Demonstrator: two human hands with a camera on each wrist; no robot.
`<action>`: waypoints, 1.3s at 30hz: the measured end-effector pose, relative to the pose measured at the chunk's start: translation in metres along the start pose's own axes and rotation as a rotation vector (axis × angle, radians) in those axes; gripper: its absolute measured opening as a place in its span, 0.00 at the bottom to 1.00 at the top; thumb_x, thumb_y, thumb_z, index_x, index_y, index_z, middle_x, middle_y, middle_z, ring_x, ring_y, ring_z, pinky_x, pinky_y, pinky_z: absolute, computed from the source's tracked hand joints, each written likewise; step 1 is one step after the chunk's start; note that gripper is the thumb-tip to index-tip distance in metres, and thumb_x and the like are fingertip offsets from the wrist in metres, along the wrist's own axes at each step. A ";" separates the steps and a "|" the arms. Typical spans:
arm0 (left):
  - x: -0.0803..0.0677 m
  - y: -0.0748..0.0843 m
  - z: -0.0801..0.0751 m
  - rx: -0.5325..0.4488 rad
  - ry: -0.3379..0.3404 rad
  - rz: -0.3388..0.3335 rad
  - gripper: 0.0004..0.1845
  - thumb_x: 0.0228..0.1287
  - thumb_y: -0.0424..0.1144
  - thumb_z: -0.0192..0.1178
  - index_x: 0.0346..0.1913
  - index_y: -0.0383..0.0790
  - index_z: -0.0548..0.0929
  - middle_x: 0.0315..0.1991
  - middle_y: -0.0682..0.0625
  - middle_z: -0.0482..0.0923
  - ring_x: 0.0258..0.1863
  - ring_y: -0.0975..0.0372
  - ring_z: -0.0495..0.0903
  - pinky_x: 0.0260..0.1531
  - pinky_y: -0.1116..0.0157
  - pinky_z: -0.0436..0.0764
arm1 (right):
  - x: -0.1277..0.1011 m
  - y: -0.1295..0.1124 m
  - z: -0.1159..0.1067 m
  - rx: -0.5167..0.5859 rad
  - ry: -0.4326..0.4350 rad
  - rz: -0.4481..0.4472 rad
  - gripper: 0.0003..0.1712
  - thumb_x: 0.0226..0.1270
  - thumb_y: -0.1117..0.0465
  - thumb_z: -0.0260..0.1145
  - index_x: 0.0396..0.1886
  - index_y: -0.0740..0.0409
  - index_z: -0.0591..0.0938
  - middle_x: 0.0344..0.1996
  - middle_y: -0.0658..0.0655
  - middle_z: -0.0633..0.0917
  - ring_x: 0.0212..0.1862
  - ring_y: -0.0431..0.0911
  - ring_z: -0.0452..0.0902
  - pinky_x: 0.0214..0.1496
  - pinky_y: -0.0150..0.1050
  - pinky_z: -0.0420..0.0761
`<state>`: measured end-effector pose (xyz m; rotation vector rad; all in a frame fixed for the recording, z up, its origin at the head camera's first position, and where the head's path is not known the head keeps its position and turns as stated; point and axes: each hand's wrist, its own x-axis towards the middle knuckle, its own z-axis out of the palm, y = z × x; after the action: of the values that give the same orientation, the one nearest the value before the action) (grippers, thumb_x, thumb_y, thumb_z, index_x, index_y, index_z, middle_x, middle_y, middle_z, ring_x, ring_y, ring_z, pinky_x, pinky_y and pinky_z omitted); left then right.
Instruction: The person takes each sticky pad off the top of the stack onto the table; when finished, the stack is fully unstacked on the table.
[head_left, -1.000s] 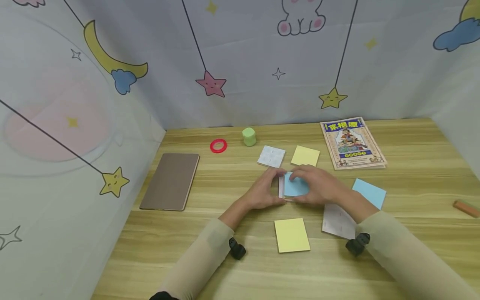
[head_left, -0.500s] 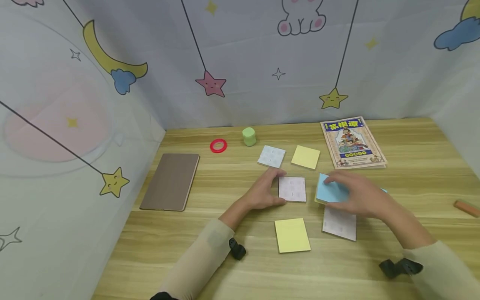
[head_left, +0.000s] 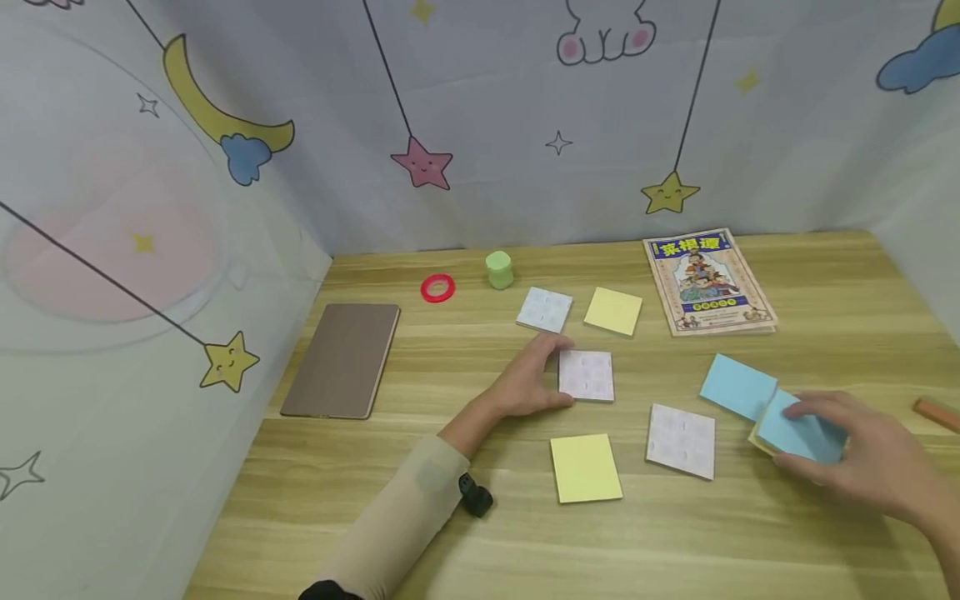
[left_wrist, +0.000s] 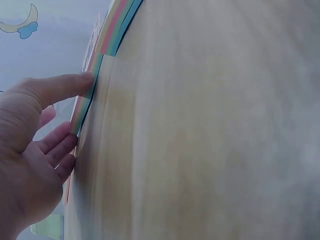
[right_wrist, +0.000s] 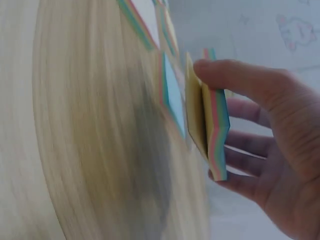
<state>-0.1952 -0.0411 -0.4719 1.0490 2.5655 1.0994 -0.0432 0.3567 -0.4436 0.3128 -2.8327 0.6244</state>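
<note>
My left hand (head_left: 531, 379) spans the left side of a white patterned sticky note pad (head_left: 587, 376) lying on the table, thumb at the near edge and fingers at the far edge. Off the table at the right, my right hand (head_left: 873, 454) grips a stack of sticky note pads (head_left: 802, 427), blue on top with yellow beneath. The right wrist view shows this stack (right_wrist: 216, 135) edge-on, its layers striped, with a gap opening beside the yellow one. A blue pad (head_left: 738, 385) on the table is partly overlapped by the stack in the head view.
More sticky note pads lie around: yellow (head_left: 586, 468) in front, white (head_left: 681, 441) at right, white (head_left: 545, 309) and yellow (head_left: 613, 311) behind. A brown notebook (head_left: 342, 360), red ring (head_left: 437, 287), green object (head_left: 499, 270), comic book (head_left: 711, 282) and brownish-orange stick (head_left: 937, 413) also sit there.
My right hand has lifted the blue and yellow pads off the white pad and carried them right, past the other white pad. The left hand has stayed at the white pad.
</note>
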 end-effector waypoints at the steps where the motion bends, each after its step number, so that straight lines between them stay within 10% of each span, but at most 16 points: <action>1: 0.000 0.000 0.000 0.001 0.003 0.002 0.42 0.46 0.37 0.79 0.64 0.33 0.69 0.60 0.45 0.71 0.62 0.58 0.68 0.66 0.67 0.63 | -0.001 0.006 -0.002 -0.003 0.001 0.025 0.32 0.33 0.50 0.86 0.42 0.51 0.82 0.49 0.66 0.80 0.46 0.63 0.74 0.38 0.35 0.63; 24: -0.002 0.001 0.002 0.004 -0.008 -0.001 0.42 0.46 0.38 0.79 0.64 0.35 0.69 0.60 0.45 0.71 0.62 0.58 0.69 0.66 0.68 0.63 | -0.001 0.046 0.016 0.057 -0.027 -0.026 0.29 0.38 0.60 0.84 0.42 0.56 0.80 0.52 0.71 0.77 0.51 0.67 0.70 0.56 0.14 0.41; 30: -0.002 0.001 0.002 0.004 -0.010 -0.006 0.42 0.46 0.38 0.79 0.64 0.35 0.69 0.61 0.46 0.70 0.63 0.59 0.68 0.66 0.68 0.62 | -0.001 0.043 0.013 0.071 -0.050 0.000 0.26 0.46 0.57 0.81 0.44 0.60 0.81 0.56 0.73 0.73 0.54 0.71 0.67 0.72 0.43 0.51; 34: -0.002 0.000 0.001 0.008 -0.013 -0.011 0.42 0.47 0.38 0.79 0.65 0.36 0.69 0.61 0.46 0.70 0.63 0.60 0.67 0.66 0.68 0.62 | 0.004 0.036 0.008 0.070 -0.028 0.037 0.24 0.54 0.56 0.77 0.47 0.64 0.81 0.58 0.74 0.72 0.56 0.74 0.65 0.62 0.69 0.58; 39: -0.002 0.001 0.001 0.004 -0.025 -0.017 0.44 0.48 0.38 0.78 0.67 0.35 0.67 0.64 0.45 0.69 0.65 0.59 0.66 0.67 0.68 0.61 | 0.016 0.018 0.002 0.104 0.029 0.018 0.18 0.58 0.58 0.75 0.46 0.61 0.83 0.57 0.71 0.75 0.57 0.72 0.66 0.53 0.71 0.63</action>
<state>-0.1929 -0.0418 -0.4721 1.0330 2.5533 1.0704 -0.0637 0.3686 -0.4482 0.2930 -2.7838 0.7748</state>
